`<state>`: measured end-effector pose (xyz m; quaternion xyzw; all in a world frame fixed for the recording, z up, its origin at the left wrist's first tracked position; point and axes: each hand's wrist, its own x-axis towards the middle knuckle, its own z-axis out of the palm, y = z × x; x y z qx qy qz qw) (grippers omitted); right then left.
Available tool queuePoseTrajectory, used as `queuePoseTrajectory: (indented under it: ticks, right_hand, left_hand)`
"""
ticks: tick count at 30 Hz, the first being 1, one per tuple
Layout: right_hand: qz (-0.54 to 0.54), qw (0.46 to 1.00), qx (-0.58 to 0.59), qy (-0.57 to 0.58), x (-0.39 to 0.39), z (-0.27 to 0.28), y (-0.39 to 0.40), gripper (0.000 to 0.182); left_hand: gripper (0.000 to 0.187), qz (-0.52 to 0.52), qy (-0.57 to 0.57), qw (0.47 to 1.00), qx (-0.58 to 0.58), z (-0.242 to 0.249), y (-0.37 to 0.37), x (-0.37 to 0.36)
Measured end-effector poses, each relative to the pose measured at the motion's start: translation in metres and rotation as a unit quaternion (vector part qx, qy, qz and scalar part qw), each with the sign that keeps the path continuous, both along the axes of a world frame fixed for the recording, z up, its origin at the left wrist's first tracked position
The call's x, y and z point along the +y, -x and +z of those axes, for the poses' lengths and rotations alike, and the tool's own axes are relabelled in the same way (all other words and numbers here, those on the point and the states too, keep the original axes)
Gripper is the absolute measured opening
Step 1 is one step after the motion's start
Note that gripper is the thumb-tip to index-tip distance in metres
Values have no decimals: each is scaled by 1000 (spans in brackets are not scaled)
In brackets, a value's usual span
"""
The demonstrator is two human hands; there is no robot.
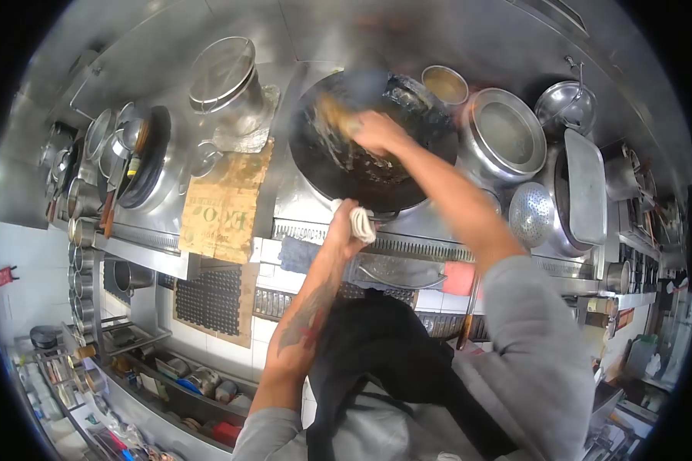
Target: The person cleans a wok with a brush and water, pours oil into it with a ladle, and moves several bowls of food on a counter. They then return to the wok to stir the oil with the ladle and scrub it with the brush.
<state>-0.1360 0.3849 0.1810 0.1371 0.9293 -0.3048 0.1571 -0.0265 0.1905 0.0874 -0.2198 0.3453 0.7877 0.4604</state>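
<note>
A large dark wok (423, 173) sits on the range in front of me, wet inside with brownish residue. My right hand (377, 132) reaches over it, closed around a yellowish-brown wok brush (332, 114) that is smeared by motion against the wok's inner left side. At the near rim, my left hand (346, 229) is closed on a folded white cloth (361, 223). Whether the cloth grips the wok's handle cannot be made out. A dark blurred patch, perhaps steam or a moving thing, covers part of the far rim.
Right of the wok stand a small pot of brownish liquid (444, 84), a wide steel pot (507, 131) and a perforated skimmer (531, 213). On the left are a strainer pot (227, 77), flattened cardboard (221, 203) and several ladles. A grey cloth (304, 253) lies along the front edge.
</note>
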Motion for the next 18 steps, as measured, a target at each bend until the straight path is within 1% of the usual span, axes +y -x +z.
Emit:
queuePoseTrajectory:
  ticks: [1, 2, 3, 5, 6, 7, 8, 9, 10, 11, 12, 13, 15, 16, 17, 18]
  right_hand:
    - [-92, 970, 215, -60, -13, -24, 12, 32]
    - [-89, 977, 186, -56, -22, -21, 11, 33]
    - [-88, 982, 156, -53, -31, -19, 2, 34]
    - [52, 983, 172, -44, -44, -25, -47, 38]
    - [63, 983, 171, -29, -55, -17, -71, 39]
    - [78, 981, 177, -16, -58, -6, -77, 40]
    - [36, 971, 234, 13, -50, -17, -50, 40]
    - [-21, 980, 194, -22, -35, -32, -8, 34]
    - [-87, 976, 197, -33, -28, -44, 14, 31]
    - [-151, 965, 207, -50, -24, -47, 30, 29]
    - [-109, 974, 182, -78, -35, -37, 18, 26]
    - [-24, 981, 185, -43, -46, -13, -16, 27]
    - [97, 980, 168, -50, -59, -4, -74, 28]
    - [99, 977, 165, -86, -45, -35, -63, 30]
    - [54, 981, 153, -106, -24, -44, -32, 30]
    - [-15, 982, 141, -126, -10, -38, -1, 30]
  left_hand:
    - [26, -17, 53, 998, -12, -2, 2, 12]
    - [28, -11, 113, 994, 5, -11, 1, 22]
    - [28, -12, 113, 994, 3, -16, 1, 22]
    - [27, -15, 132, 991, 33, -22, 3, 24]
    - [28, -7, 95, 995, 40, -13, -5, 21]
    - [23, 52, 98, 994, -1, 41, -11, 27]
    - [22, 30, 100, 994, 22, 29, -6, 28]
    - [21, 3, 109, 993, 35, 6, -14, 24]
    - [19, 1, 87, 995, 41, -12, -13, 23]
    - [19, 4, 85, 996, 40, -10, -13, 26]
    - [18, 10, 103, 993, 55, -2, -14, 27]
    - [18, 17, 119, 990, 69, 3, -16, 28]
    - [17, 24, 104, 992, 63, -3, -22, 31]
    - [17, 25, 107, 992, 63, -4, -20, 33]
    - [18, 31, 113, 991, 59, -6, -17, 35]
    - [19, 41, 94, 994, 36, -5, -18, 33]
